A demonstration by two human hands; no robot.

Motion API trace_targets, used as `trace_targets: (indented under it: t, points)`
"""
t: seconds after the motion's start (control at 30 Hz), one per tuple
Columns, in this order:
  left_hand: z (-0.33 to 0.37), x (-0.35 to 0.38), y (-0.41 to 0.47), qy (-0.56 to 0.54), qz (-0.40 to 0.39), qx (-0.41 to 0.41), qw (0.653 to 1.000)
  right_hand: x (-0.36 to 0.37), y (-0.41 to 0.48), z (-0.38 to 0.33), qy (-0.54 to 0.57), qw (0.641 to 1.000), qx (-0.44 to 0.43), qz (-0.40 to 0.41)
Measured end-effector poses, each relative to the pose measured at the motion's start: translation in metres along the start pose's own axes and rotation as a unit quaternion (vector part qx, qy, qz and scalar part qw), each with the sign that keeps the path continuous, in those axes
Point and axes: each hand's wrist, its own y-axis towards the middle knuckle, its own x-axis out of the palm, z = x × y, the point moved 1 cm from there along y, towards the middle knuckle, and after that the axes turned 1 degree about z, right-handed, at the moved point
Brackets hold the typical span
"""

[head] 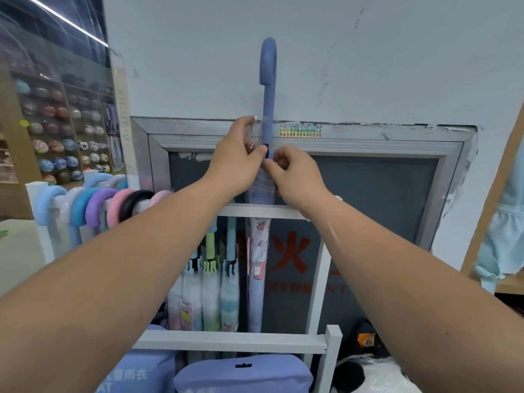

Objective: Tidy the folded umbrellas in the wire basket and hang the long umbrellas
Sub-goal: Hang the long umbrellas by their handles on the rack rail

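Left grip [235, 160] and right grip [295, 177] are both pinched on the long periwinkle-blue umbrella with hooked handle and clear plastic sleeve [268, 103], at the sleeve mouth just under the handle. The umbrella is upright, hook well above the white metal rack's top rail [255, 210], not hung. A row of pastel and black hooked handles [113, 207] is already on the rail's left end, so hanging looks mostly done. Wire basket and folded umbrellas are out of view. The umbrella's lower end seems to run behind the lower crossbar [226, 343]. The sleeve edges are hard to make out.
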Motion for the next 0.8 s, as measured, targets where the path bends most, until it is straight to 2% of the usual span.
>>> trace_targets:
  t: [0.1,0.23,0.33,0.57,0.67,0.73,0.8]
  points:
    - [-0.006,-0.001,-0.003,-0.003,0.003,-0.029,1.0,0.001,-0.008,0.007,-0.036,0.999,-0.003,-0.022]
    - [-0.013,-0.002,-0.012,0.067,-0.024,-0.021,0.997,0.002,-0.018,0.014,-0.131,0.989,-0.009,-0.072]
    - [-0.016,-0.003,-0.012,0.074,-0.02,-0.024,0.997,0.0,-0.017,0.011,-0.139,0.986,-0.012,-0.086]
    - [-0.031,-0.005,-0.01,0.121,-0.081,-0.047,0.988,-0.001,-0.018,0.008,-0.186,0.971,-0.023,-0.151]
    - [-0.033,-0.006,-0.009,0.122,-0.088,-0.059,0.987,-0.008,-0.012,0.004,-0.133,0.976,0.011,-0.171]
    - [-0.034,-0.005,-0.008,0.121,-0.118,-0.072,0.983,-0.015,-0.007,-0.005,-0.053,0.993,0.041,-0.1]
    - [-0.033,-0.004,-0.008,0.149,-0.154,-0.06,0.975,-0.025,-0.002,-0.024,0.077,0.995,0.065,-0.021]
